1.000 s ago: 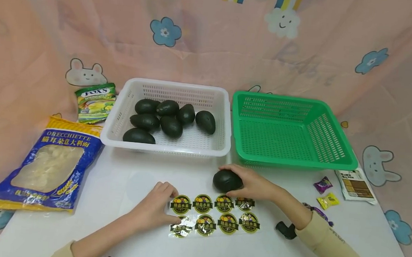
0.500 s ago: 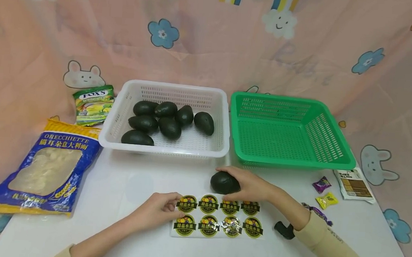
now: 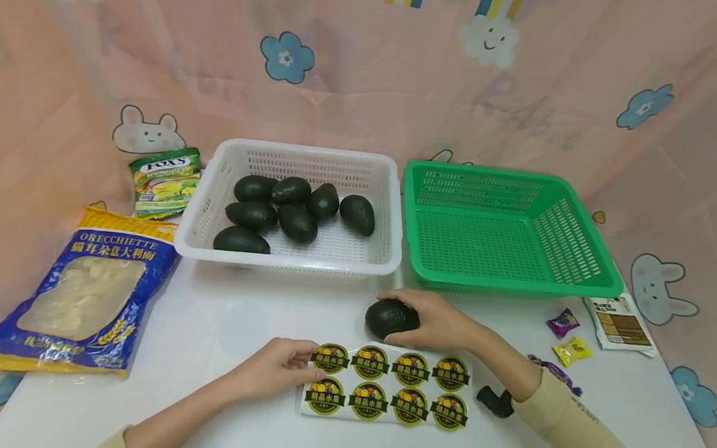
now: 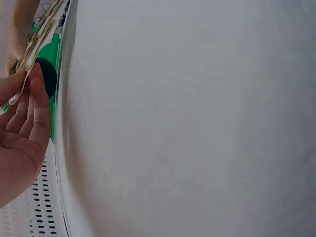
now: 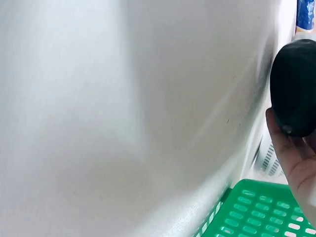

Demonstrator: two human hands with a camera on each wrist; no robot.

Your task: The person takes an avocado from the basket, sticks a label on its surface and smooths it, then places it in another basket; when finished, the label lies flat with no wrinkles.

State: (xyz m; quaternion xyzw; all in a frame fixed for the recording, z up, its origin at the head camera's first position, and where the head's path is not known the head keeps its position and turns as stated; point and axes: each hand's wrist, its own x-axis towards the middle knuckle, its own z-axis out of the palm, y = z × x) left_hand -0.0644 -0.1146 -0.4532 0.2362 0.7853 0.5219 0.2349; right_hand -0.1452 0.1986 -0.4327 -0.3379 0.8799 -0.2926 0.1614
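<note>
A dark green avocado (image 3: 391, 318) sits in the grip of my right hand (image 3: 435, 321), in front of the gap between the two baskets. The right wrist view shows the same avocado (image 5: 295, 86) against the fingers. My left hand (image 3: 276, 369) pinches the left edge of a sheet of round gold-and-black stickers (image 3: 389, 386), thumb on top. In the left wrist view this sheet (image 4: 37, 44) is seen nearly edge-on, lifted from the table at the fingers. Several more avocados (image 3: 297, 223) lie in the white basket (image 3: 287, 261).
A green basket (image 3: 510, 284) stands right of the white one. At left lie a blue pasta bag (image 3: 81, 295) and a green candy bag (image 3: 164, 183). Small wrapped candies (image 3: 571, 350) and a white-and-brown packet (image 3: 620, 323) are at right.
The left hand has taken hold of the sticker sheet's edge, and the sheet has shifted right and tilted up. The avocado in the right hand has barely moved.
</note>
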